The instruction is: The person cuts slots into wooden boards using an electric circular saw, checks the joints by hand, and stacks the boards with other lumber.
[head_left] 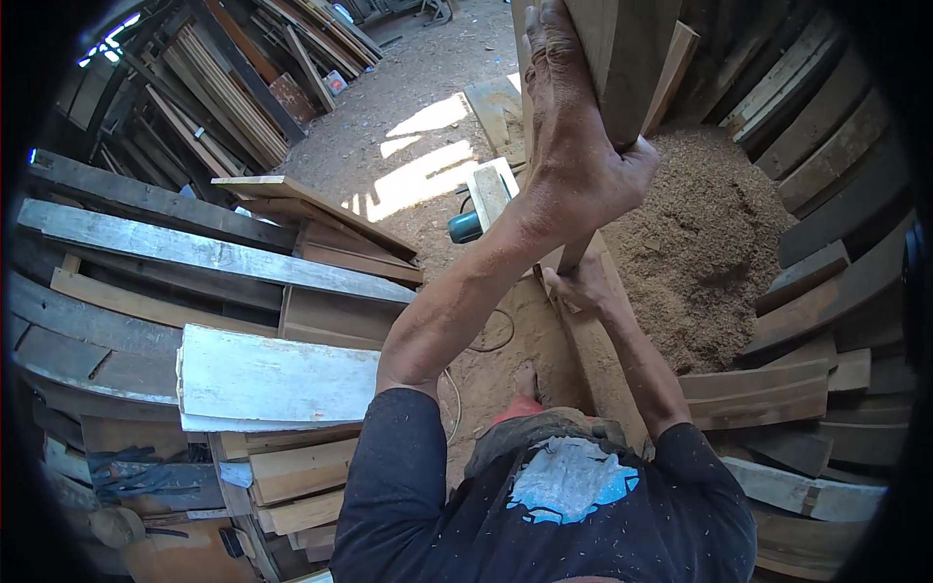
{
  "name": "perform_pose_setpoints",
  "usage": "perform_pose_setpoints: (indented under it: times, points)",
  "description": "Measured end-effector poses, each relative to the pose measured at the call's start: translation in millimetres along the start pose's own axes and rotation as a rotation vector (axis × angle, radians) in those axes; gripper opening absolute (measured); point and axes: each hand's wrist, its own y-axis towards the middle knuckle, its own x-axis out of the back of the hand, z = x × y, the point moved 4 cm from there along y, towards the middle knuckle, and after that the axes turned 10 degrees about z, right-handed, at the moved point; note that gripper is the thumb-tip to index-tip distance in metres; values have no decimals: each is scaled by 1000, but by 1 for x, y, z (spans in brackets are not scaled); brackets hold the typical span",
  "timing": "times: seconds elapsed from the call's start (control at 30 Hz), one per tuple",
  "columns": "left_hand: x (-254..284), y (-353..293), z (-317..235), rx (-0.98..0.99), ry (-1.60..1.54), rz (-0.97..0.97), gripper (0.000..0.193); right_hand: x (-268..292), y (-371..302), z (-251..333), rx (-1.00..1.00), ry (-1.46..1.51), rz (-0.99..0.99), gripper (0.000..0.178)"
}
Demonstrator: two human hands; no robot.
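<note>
The board [637, 58] stands up tall in front of the person, with its top running out of my sight. The left hand [578, 165] is wrapped on its edge up high, fingers along one side and thumb on the other. The right hand [580, 284] is lower down and looks curled around the narrow lower part, but the fingers are partly hidden. I can't tell if the board's foot rests on anything.

The board looks stiff and rather heavy, and so long that it could tip. It looks dry, so I don't think it would slip much, but the edges may give splinters. It should be hard to break. One hand high and one hand low seems a good way to hold it.

Near the right hand is a long beam [593, 360]. A big heap of sawdust [700, 233] sits to the right. Past the left arm is a blue-green tool [465, 227]. White planks [282, 374] lie on the left.

The shirt [583, 525] has a grey and blue picture on it. I see no words that I can read on the board or the tool.
</note>
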Motion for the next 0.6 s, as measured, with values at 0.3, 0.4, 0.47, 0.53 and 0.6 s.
perform_pose_setpoints:
  times: [0.3,0.4,0.47,0.53,0.6]
  points:
    - [4,-6,46,33,49,-62,114,-23,31,-11,15,69,45,29]
    - [3,-8,51,-24,231,-139,97,-24,39,-17,5,84,53,30]
    - [5,-12,49,-15,192,-134,100,-27,39,-20,24,109,61,30]
    - [10,-12,45,-13,159,-134,103,-28,44,-12,38,231,31,28]
    - [9,-12,46,-10,140,-134,104,-31,49,-11,104,276,-50,26]
